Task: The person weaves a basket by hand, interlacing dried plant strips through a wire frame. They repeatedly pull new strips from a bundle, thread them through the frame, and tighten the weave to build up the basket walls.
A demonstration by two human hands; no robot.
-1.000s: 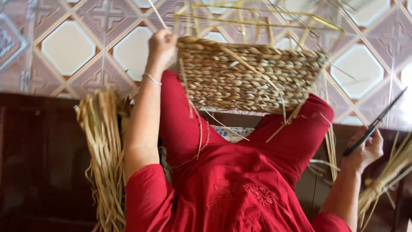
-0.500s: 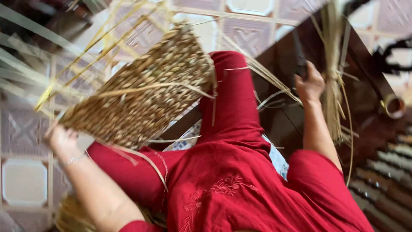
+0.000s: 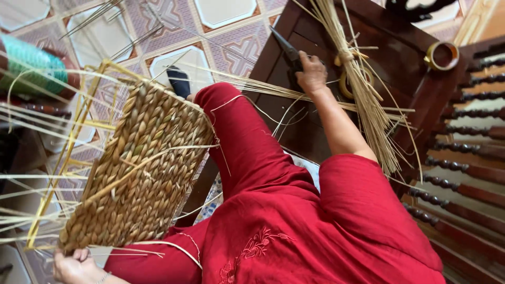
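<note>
The person's left hand [image 3: 78, 265] sat at the lower left edge of the view, its fingers curled around the bottom corner of a half-woven basket [image 3: 142, 168], gripping it. The basket rested tilted against the left leg of the red trousers [image 3: 247, 152], with loose straw ends [image 3: 31, 184] sticking out from its side and a yellow frame [image 3: 79, 118] showing along its upper edge. The right hand [image 3: 312, 72] reached out over a dark wooden bench [image 3: 310, 31], fingers closed around the handles of a pair of black scissors [image 3: 288, 51] whose blades pointed away toward the tiled floor [image 3: 221, 37]. Just beside that hand lay a tied bundle of straw [image 3: 363, 94], spreading down across the bench toward the right knee (a few thin strands crossed under the wrist). A roll of tape [image 3: 443, 55] lay near the far edge of the bench, well apart from the hand. A green spool [image 3: 31, 66] stood at the upper left, behind the straw ends. To the right ran a row of turned wooden spindles [image 3: 468, 152].
</note>
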